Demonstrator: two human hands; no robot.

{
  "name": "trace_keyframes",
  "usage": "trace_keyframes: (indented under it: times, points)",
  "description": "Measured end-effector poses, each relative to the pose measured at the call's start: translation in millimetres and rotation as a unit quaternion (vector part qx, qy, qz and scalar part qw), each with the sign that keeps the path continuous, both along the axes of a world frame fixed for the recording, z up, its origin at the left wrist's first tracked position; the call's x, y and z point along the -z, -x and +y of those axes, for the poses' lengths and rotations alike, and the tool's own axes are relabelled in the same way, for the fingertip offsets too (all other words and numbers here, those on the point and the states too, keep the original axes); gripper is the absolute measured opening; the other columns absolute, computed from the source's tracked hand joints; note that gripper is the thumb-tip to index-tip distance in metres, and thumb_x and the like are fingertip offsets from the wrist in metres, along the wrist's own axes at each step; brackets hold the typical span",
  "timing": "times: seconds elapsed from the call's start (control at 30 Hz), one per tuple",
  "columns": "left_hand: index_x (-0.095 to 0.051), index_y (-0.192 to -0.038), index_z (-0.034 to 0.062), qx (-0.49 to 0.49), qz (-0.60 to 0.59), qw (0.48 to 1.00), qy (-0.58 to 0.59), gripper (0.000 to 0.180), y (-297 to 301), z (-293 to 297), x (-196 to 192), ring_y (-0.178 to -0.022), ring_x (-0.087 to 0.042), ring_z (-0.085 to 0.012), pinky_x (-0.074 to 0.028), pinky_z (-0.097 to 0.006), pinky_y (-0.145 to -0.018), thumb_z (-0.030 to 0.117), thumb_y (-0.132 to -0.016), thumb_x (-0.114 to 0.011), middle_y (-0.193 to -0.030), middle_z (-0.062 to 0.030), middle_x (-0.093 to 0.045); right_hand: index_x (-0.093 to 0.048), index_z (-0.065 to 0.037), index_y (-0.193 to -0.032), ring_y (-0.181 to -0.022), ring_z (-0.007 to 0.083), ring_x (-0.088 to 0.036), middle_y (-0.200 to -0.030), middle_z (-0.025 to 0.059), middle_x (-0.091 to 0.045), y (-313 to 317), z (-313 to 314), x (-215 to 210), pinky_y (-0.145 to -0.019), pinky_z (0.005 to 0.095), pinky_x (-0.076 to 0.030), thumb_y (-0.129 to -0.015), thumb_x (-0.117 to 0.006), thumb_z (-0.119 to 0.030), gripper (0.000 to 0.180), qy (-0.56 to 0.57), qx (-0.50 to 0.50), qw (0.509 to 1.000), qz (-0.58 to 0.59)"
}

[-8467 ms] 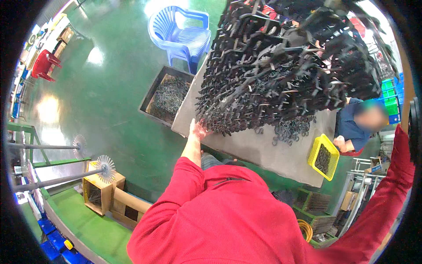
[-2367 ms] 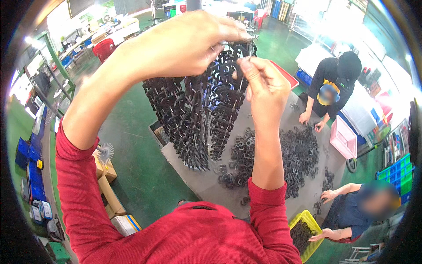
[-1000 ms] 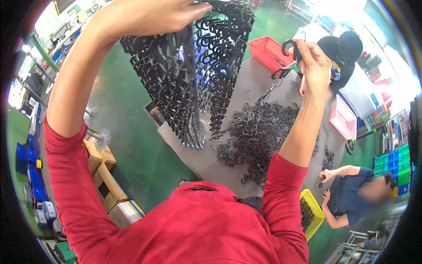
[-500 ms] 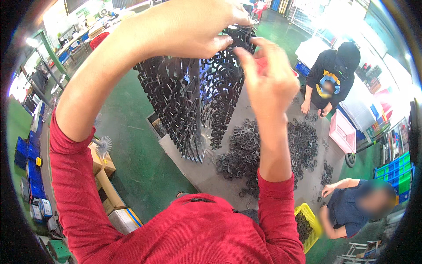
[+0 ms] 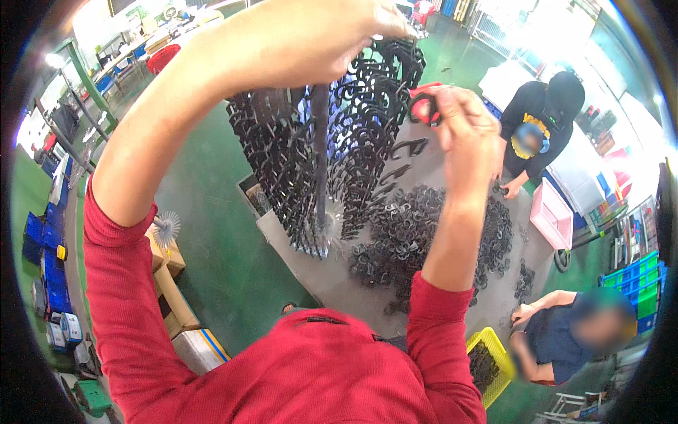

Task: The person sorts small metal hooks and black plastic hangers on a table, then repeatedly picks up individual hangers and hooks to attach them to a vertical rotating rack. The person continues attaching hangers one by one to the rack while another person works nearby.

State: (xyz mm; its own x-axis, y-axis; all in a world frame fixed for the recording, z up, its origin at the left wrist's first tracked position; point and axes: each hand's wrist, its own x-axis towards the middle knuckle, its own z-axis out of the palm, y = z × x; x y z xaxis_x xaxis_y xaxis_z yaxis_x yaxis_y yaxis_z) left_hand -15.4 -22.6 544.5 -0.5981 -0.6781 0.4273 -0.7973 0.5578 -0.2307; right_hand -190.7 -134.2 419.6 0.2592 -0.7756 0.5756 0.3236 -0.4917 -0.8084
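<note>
One hook (image 5: 417, 112) occupies right fingers (image 5: 454, 116), left ones (image 5: 390, 20) unclear, above grey table (image 5: 319, 281), green floor (image 5: 212, 233).

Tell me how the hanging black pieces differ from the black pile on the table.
The hanging black pieces form tall, close-set rows; the black pile is a low, jumbled heap. The hanging pieces rise well above the table; the pile rests on it. Both consist of dark curved pieces.

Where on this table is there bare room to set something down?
On the table, bare room shows at near left, between the hook-laden rack, the heap of black hooks and the near edge. A smaller patch lies between heap and yellow basket. The middle is crowded by the heap.
</note>
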Motion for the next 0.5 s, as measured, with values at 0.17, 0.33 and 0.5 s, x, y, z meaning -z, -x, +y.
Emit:
trace_keyframes:
  times: [0.17,0.33,0.5]
  points:
    - [-0.053,-0.117,-0.0029,-0.01,0.017,0.999,-0.033,0.035,-8,10,-2,-0.103,-0.057,-0.0365,-0.046,-0.042,-0.091,-0.001,-0.083,-0.048,-0.111,-0.023,-0.057,-0.068,-0.005,-0.093,-0.046,0.004,-0.041,-0.07,-0.0002,-0.064,58,-62,15,-0.043,0.0207,-0.031,-0.085,-0.067,-0.023,0.02,0.007,0.093,0.988,0.121]
    - [-0.048,-0.121,-0.0035,0.06,0.051,0.993,-0.089,0.039,-16,0,-2,-0.106,-0.055,-0.0366,-0.044,-0.042,-0.093,0.005,-0.083,-0.05,-0.116,-0.0229,-0.054,-0.058,-0.005,-0.101,-0.071,0.0234,-0.063,-0.088,0.0113,-0.067,84,-78,33,-0.064,0.0357,-0.048,-0.083,-0.066,-0.038,0.038,0.157,0.45,0.74,0.474]
    - [-0.05,-0.117,-0.0094,-0.002,-0.005,0.999,-0.042,0.038,1,9,-6,-0.102,-0.057,-0.0362,-0.046,-0.041,-0.09,0.007,-0.082,-0.052,-0.109,-0.0253,-0.057,-0.059,-0.007,-0.095,-0.075,0.0223,-0.064,-0.086,0.0064,-0.065,0,6,-4,-0.064,0.0314,-0.049,-0.081,-0.069,-0.032,0.03,0.263,0.367,0.876,0.17]
